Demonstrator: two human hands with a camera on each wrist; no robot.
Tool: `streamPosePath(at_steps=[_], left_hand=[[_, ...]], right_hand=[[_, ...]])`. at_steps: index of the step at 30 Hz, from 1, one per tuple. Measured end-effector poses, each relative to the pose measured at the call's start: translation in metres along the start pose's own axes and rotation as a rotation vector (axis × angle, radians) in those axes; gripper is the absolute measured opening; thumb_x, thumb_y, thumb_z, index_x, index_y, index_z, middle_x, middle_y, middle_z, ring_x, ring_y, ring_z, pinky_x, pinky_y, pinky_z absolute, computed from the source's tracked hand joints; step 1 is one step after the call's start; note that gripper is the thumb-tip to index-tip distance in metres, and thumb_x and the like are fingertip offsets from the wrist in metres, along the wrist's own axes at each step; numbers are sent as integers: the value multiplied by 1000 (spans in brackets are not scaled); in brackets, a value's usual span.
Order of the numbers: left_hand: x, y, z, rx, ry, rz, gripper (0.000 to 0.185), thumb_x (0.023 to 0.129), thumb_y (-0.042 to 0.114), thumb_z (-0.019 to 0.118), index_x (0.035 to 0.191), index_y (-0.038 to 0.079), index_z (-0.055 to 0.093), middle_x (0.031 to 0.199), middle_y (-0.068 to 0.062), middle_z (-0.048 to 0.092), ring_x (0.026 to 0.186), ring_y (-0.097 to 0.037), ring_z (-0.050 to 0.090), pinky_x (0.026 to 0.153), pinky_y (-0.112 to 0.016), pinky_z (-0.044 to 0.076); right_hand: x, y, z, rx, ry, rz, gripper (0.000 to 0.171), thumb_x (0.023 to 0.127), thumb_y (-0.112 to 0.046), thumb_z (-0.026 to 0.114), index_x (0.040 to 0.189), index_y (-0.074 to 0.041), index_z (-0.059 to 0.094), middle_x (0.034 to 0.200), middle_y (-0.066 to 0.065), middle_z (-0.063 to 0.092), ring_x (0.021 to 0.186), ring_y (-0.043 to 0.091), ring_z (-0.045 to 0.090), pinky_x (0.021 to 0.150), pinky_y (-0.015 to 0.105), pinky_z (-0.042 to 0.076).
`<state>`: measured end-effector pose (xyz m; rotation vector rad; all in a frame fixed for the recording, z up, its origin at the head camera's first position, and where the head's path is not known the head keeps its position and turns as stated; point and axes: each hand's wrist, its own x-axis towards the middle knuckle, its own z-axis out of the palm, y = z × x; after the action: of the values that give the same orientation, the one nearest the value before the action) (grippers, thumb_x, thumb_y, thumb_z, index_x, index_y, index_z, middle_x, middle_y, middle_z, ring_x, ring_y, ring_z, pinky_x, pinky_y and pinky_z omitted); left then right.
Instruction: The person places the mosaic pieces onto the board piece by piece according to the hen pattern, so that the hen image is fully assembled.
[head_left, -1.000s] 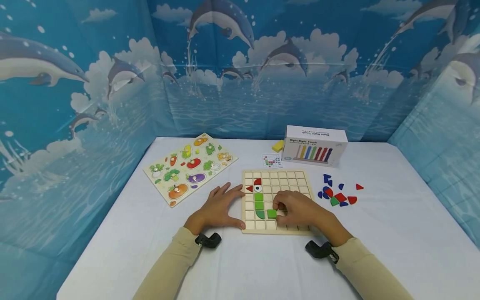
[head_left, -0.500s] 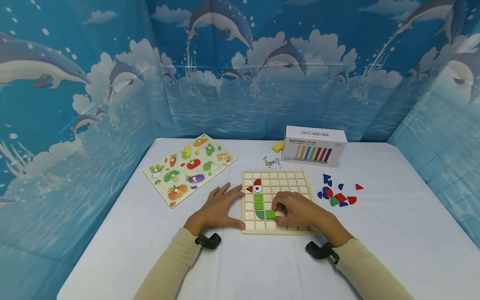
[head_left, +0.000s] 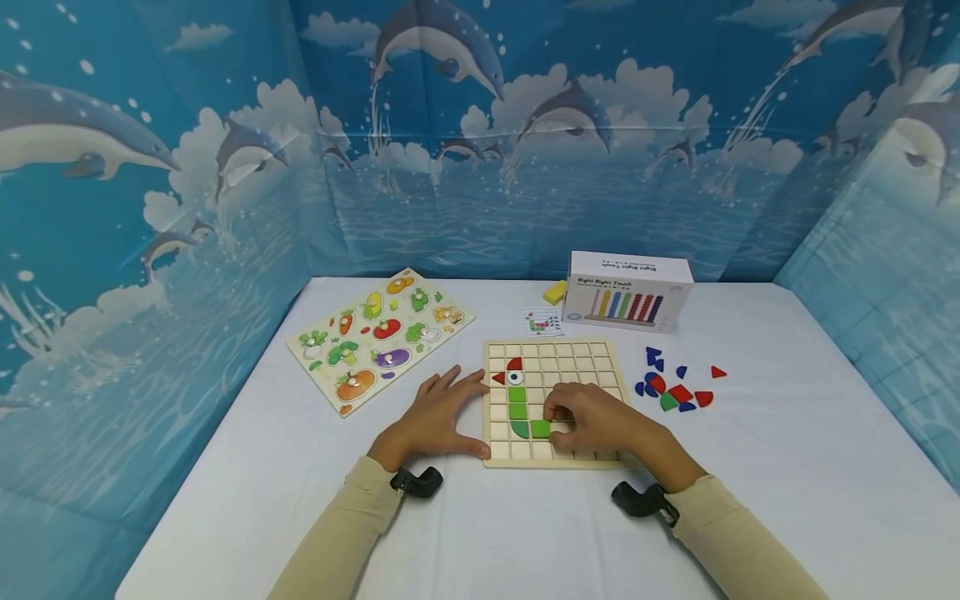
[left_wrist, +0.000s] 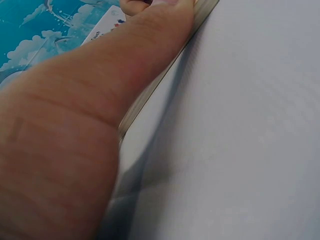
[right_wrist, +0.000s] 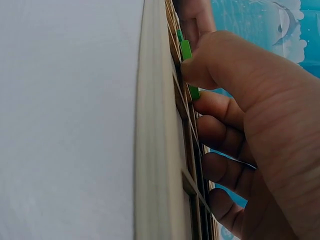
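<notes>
Just inside the near rim of the wooden grid board [head_left: 525, 465], in the second row up, a green square tile [head_left: 540, 429] sits beside a green quarter-round piece [head_left: 520, 429]. Settling it into its cell looks like the step in hand: best to line its sides up with the ridges, lower it level, then press the middle, since it seems to stand proud in the right wrist view; whether it is seated, I cannot tell. The right hand [head_left: 596, 421] pinches the tile between thumb and index finger, its other fingers bent over the grid. The left hand [head_left: 438, 412] is spread wide, thumb and fingertips at the board's left edge; light, even pressure there should prevent sliding. Farther up the board stand two green squares [head_left: 517, 402], then an eye piece [head_left: 515, 377]. Loose pieces [head_left: 681, 394] lie to the right; beyond the board are a pattern card [head_left: 543, 322] and a box [head_left: 626, 292].
</notes>
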<state>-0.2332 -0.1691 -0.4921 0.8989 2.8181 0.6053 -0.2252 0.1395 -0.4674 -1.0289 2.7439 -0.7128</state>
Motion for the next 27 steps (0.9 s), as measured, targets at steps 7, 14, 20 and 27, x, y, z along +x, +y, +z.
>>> streamPosePath(at_steps=[7, 14, 20, 27], left_hand=[[0, 0, 0, -6, -2, 4, 101, 68, 83, 70, 151, 31, 43, 167, 9, 21, 154, -26, 4, 119, -53, 5], [0, -1, 0, -13, 8, 18, 100, 69, 82, 71, 150, 30, 44, 166, 8, 22, 154, -29, 6, 119, -55, 6], [0, -2, 1, -9, 4, 14, 102, 68, 83, 70, 151, 31, 43, 166, 9, 22, 154, -28, 5, 119, -54, 6], [0, -3, 2, -22, 12, 19, 101, 68, 83, 70, 150, 30, 44, 166, 9, 23, 154, -28, 5, 119, -54, 6]], right_hand=[[0, -2, -2, 1, -11, 30, 24, 81, -27, 82, 97, -28, 64, 85, -14, 54, 83, 10, 52, 71, 27, 48], [0, -3, -2, 21, -12, 28, 24, 82, -26, 84, 98, -27, 66, 87, -13, 56, 84, 10, 52, 72, 26, 49], [-1, -4, -3, 38, -22, 27, 22, 83, -26, 83, 98, -26, 67, 89, -12, 56, 85, 11, 53, 74, 27, 49], [-1, -2, -2, 50, -25, 11, 22, 84, -25, 83, 98, -26, 66, 89, -12, 56, 85, 11, 53, 74, 26, 49]])
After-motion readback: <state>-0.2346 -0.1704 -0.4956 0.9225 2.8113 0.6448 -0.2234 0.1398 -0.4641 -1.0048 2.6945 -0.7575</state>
